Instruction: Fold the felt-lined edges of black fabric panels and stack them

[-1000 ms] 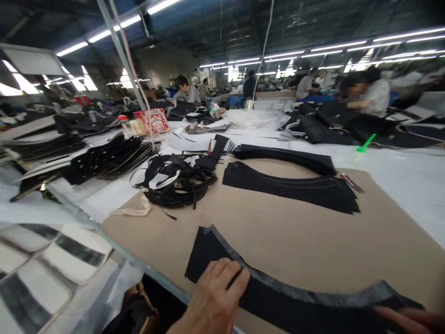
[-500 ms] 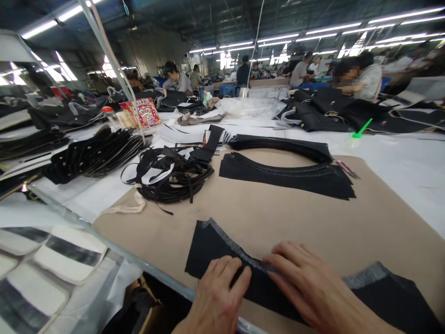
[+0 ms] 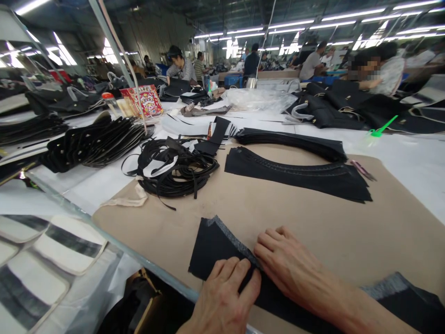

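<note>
Left hand (image 3: 222, 297) flat, fingers pressed on black curved fabric piece (image 3: 215, 243) at near edge of brown board (image 3: 264, 218). Right hand (image 3: 288, 264) alongside, fingers spread, pressing grey folded edge. Beyond: strap coil (image 3: 174, 169), stacked black curved pieces (image 3: 299, 174).

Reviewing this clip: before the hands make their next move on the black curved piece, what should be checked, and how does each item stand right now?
1. Left hand flat on the black curved piece: ok, fingers press it near its folded edge.
2. Right hand on the same piece: ok, it lies beside the left hand.
3. Piece fully on the brown board: not ok, its near edge runs past the board's front edge.
4. Gray edge strip lying even: cannot tell, the hands cover part of it.
5. Stack of cut pieces and coil of black straps apart from the hands: ok.
</note>
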### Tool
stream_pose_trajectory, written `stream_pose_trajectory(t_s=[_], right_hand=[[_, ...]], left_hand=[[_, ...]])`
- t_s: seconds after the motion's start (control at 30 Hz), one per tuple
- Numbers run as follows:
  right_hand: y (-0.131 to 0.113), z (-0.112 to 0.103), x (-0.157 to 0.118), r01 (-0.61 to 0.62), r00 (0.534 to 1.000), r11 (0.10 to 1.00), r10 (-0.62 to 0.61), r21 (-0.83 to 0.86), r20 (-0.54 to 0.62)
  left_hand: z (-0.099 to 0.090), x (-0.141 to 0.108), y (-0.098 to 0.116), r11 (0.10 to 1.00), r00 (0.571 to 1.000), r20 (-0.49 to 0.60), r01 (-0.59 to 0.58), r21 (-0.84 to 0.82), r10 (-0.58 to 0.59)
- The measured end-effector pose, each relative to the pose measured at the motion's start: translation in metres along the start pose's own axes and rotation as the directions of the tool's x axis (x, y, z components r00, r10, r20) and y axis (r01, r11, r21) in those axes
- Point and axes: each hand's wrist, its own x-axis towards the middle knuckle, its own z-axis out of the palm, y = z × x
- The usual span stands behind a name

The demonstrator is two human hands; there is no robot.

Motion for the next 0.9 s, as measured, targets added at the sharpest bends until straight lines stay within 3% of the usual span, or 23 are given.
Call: stream_pose_trajectory(t_s=[0.1, 0.2, 0.3, 0.4, 0.5, 0.7, 0.9], right_hand=[[0.001, 0.001, 0.001, -0.023, 1.000, 0.999, 0.023, 0.037, 0.007], [0.003, 0.002, 0.001, -0.149, 0.989, 0.975, 0.144, 0.165, 0.037], [0.007, 0.000, 0.003, -0.303, 0.953, 0.896, 0.291, 0.326, 0.087], [0.011, -0.004, 0.005, -0.386, 0.921, 0.794, 0.362, 0.470, 0.145], [0.010, -0.008, 0.005, -0.346, 0.936, 0.784, 0.327, 0.515, 0.130], [0.001, -0.004, 0.006, -0.273, 0.962, 0.911, 0.266, 0.309, 0.065], [0.007, -0.007, 0.013, -0.255, 0.967, 0.908, 0.234, 0.331, 0.101]], left_hand=[[0.000, 0.001, 0.000, 1.000, 1.000, 0.006, -0.010, 0.024, 0.009], [-0.001, 0.003, 0.000, 1.000, 1.000, -0.002, -0.009, 0.014, 0.009], [-0.002, 0.004, -0.001, 1.000, 1.000, -0.009, -0.013, -0.007, 0.013], [-0.002, 0.003, -0.001, 1.000, 1.000, -0.010, -0.013, -0.005, 0.013], [-0.001, 0.002, -0.001, 1.000, 1.000, -0.005, -0.014, -0.004, 0.014], [-0.001, 0.003, 0.000, 1.000, 1.000, -0.026, -0.007, 0.003, 0.007], [0.001, 0.004, -0.002, 1.000, 0.999, -0.041, -0.002, -0.007, 0.002]])
